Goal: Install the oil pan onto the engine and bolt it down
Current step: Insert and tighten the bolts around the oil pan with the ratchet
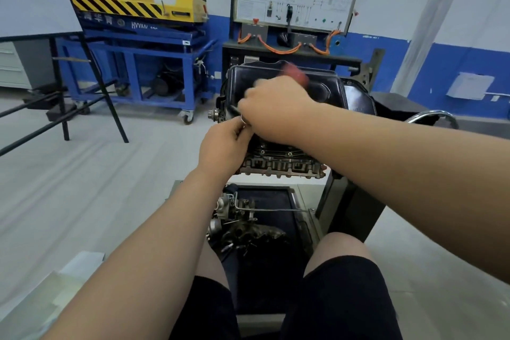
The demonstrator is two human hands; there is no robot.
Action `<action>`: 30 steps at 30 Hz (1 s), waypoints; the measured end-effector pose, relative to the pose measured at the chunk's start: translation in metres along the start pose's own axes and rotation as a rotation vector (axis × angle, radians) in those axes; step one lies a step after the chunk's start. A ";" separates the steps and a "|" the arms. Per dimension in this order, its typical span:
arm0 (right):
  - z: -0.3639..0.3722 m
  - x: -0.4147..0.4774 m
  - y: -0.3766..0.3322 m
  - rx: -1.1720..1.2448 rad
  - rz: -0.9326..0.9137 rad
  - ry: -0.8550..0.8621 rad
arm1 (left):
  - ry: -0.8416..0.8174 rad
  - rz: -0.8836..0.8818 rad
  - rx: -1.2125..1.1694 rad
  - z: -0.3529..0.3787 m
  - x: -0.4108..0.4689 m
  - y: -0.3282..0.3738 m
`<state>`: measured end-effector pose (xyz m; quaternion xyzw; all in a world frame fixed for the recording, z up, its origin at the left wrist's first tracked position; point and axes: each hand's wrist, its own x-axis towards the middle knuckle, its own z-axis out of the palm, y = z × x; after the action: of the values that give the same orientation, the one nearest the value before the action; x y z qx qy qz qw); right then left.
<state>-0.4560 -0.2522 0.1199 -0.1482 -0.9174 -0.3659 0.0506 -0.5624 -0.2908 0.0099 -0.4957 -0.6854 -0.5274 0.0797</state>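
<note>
Oil pan [287,83] sits on top of the engine [281,164], straight ahead of you. Far left stands an easel [91,69], then a blue cart [154,61] carrying a yellow striped unit, both well apart from the work. Your left hand [220,148] curls its fingers, pinching the low end of the tool [298,74] at the pan's left rim. Your right hand [276,107] is clamped round that tool, whose red handle is blurred, and hides part of the pan. Below the engine, a dark tray [276,219] holds greasy metal parts [237,215]. A chrome hoop [430,114] shows at right.
</note>
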 end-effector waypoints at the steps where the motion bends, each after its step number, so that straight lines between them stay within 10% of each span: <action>1: 0.002 -0.001 -0.007 0.053 0.069 -0.034 | -0.003 -0.009 -0.024 -0.001 -0.001 -0.001; 10: 0.000 0.008 -0.011 0.118 0.164 -0.044 | 0.000 -0.017 -0.106 -0.005 0.002 -0.008; 15: 0.018 0.006 -0.003 0.013 -0.116 0.010 | -0.075 -0.082 0.003 -0.006 -0.005 -0.028; 22: 0.027 -0.001 -0.011 0.427 0.129 0.049 | -0.089 -0.060 -0.159 -0.009 -0.004 -0.017; 30: -0.011 0.003 0.011 0.327 0.087 0.125 | 0.066 -0.060 -0.299 -0.006 0.001 0.001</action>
<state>-0.4555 -0.2515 0.1358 -0.1546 -0.9524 -0.2179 0.1466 -0.5645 -0.2949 0.0134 -0.4638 -0.6107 -0.6417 0.0117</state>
